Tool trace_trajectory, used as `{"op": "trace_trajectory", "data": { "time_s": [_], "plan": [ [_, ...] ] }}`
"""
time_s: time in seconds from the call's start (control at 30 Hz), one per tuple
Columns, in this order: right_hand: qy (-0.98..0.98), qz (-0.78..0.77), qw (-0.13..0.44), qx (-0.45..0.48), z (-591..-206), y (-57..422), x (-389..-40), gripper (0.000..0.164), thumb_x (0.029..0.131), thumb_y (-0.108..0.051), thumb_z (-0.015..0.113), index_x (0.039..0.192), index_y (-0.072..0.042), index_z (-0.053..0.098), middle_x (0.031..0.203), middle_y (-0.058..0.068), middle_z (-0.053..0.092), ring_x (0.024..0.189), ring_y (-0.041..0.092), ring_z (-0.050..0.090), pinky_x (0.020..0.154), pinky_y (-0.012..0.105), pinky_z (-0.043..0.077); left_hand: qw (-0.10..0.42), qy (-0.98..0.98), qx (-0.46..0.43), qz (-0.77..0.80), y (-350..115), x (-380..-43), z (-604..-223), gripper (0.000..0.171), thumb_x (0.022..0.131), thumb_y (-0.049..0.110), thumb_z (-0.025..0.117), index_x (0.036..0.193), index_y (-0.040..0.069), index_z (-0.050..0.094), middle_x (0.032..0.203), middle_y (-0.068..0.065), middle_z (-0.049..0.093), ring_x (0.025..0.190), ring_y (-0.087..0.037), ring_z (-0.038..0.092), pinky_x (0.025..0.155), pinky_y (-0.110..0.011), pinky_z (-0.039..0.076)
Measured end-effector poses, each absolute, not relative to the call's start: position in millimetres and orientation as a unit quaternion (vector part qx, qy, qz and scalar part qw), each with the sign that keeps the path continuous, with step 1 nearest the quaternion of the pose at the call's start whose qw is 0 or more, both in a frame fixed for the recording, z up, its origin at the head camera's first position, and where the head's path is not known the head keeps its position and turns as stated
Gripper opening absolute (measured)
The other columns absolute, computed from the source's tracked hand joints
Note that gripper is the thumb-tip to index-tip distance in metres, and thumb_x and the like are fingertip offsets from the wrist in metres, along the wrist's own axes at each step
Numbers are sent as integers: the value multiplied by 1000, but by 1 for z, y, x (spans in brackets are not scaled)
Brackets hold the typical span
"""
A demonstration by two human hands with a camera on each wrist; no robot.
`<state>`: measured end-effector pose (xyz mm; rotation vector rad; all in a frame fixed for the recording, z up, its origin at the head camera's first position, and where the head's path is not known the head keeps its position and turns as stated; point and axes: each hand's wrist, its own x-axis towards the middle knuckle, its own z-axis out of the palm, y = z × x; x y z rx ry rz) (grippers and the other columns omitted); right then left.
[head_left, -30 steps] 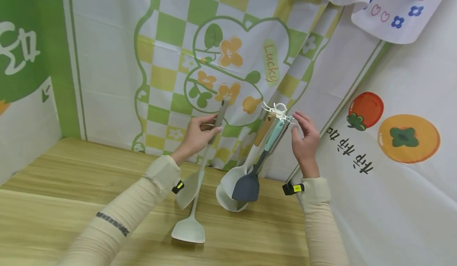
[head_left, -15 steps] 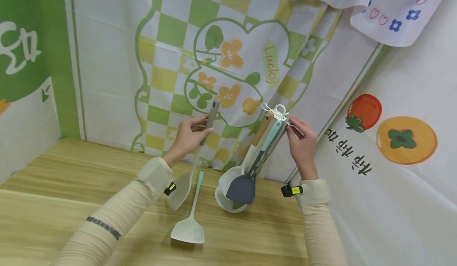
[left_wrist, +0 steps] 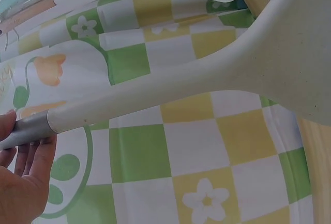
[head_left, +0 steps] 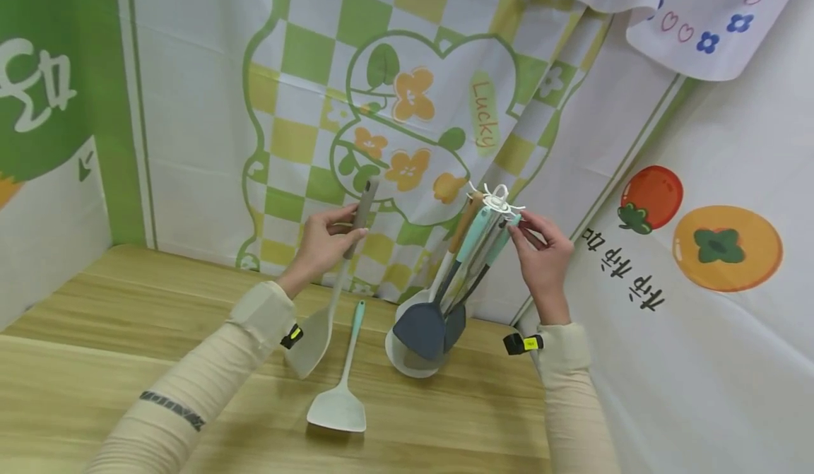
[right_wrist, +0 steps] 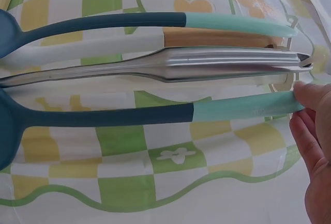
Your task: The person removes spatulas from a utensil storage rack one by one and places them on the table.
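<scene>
My left hand (head_left: 321, 237) grips the grey handle of a white spatula (head_left: 308, 343), holding it tilted, head down, over the table's back part. In the left wrist view the spatula's pale shaft (left_wrist: 170, 81) runs out from my fingers. To the right, a white hook rack (head_left: 498, 200) carries several utensils by their handle tops. With thumb and fingers, my right hand (head_left: 543, 248) pinches the top of a mint-handled utensil (right_wrist: 243, 105) right at the hooks. Its dark blue head (head_left: 456, 326) is partly hidden behind a mint-handled, dark blue spatula (head_left: 422, 329).
Another white spatula (head_left: 339, 409) with a mint handle end lies on the wooden table (head_left: 222, 304). A wooden-handled utensil (head_left: 466, 227) and a steel-handled one (right_wrist: 207, 63) hang on the rack above its round white base (head_left: 413, 368). Behind stands a checked curtain (head_left: 305, 107).
The rack has turned, bringing a second mint-handled utensil to its right side, and my right hand has come onto that handle. My left hand has moved left with the white spatula.
</scene>
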<state>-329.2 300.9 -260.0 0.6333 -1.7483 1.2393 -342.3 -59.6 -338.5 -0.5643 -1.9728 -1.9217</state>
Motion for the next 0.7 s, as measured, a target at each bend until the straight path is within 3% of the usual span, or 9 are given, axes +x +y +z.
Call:
{"op": "trace_trajectory", "data": {
  "time_s": [0.23, 0.57, 0.7],
  "plan": [
    [-700, 486, 448, 271, -263, 298, -322, 22, 87, 9, 74, 108, 14, 72, 109, 33, 69, 97, 12, 71, 88, 25, 59, 167, -700, -185, -670, -67, -341, -343, 52, 96, 10, 72, 145, 7, 55, 127, -24, 65, 110, -39, 69, 85, -48, 62],
    [-697, 459, 468, 291, -261, 287, -315, 20, 85, 21, 67, 105, 21, 69, 104, 39, 67, 95, 10, 70, 87, 22, 59, 192, -705, -171, -661, -75, -339, -352, 51, 94, 9, 74, 143, 7, 58, 122, -25, 68, 103, -40, 71, 80, -43, 63],
    [-700, 448, 472, 295, -260, 285, -313, 20, 86, 19, 68, 106, 18, 71, 104, 36, 69, 96, 7, 69, 87, 20, 58, 191, -707, -164, -661, -79, -339, -355, 51, 93, 10, 75, 142, 9, 60, 121, -22, 69, 100, -38, 72, 78, -42, 64]
  ]
}}
